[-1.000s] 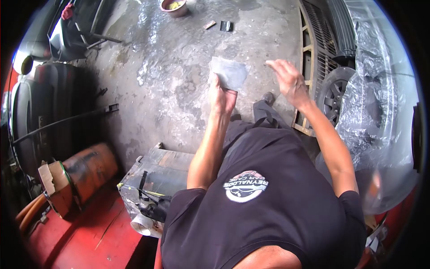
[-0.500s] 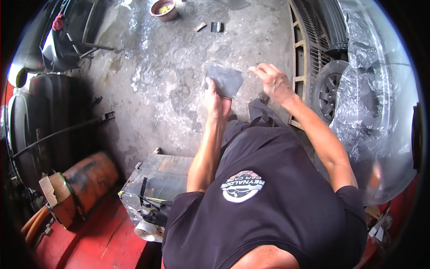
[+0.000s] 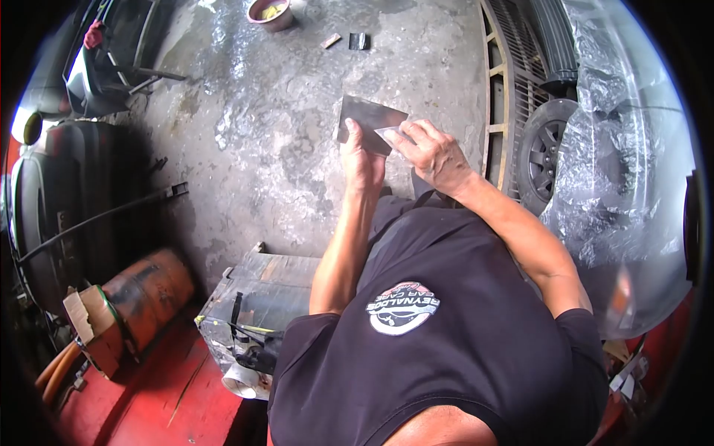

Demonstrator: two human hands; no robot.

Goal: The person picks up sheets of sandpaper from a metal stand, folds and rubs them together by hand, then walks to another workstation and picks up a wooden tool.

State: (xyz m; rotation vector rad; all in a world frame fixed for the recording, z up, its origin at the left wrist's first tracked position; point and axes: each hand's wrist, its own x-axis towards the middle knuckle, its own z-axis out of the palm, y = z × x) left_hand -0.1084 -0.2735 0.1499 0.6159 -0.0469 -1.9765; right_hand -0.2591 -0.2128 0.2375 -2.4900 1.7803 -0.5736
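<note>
My left hand [image 3: 364,167] holds a thin, dark grey rectangular plate [image 3: 368,115] from below, its thumb pressed on the near left part of the face. My right hand [image 3: 437,157] is closed at the plate's right side. Between its fingertips sits a small pale flat piece [image 3: 388,134] with a pointed corner, overlapping the plate's right edge. Most of this piece is hidden by the fingers, so its exact kind cannot be made out. Both hands are out in front of my body, above the concrete floor [image 3: 290,163].
A worn box [image 3: 260,286] stands beside my left arm, near an orange cylinder [image 3: 152,290]. On the right are a metal grille [image 3: 524,89], a wheel [image 3: 547,152] and plastic-covered bodywork [image 3: 610,149]. A reddish bowl [image 3: 279,21] and a small black block [image 3: 359,41] lie ahead.
My right hand has moved left and slightly down, bringing the pale piece against the plate. The plate has tilted in my left hand, and its face looks darker.
</note>
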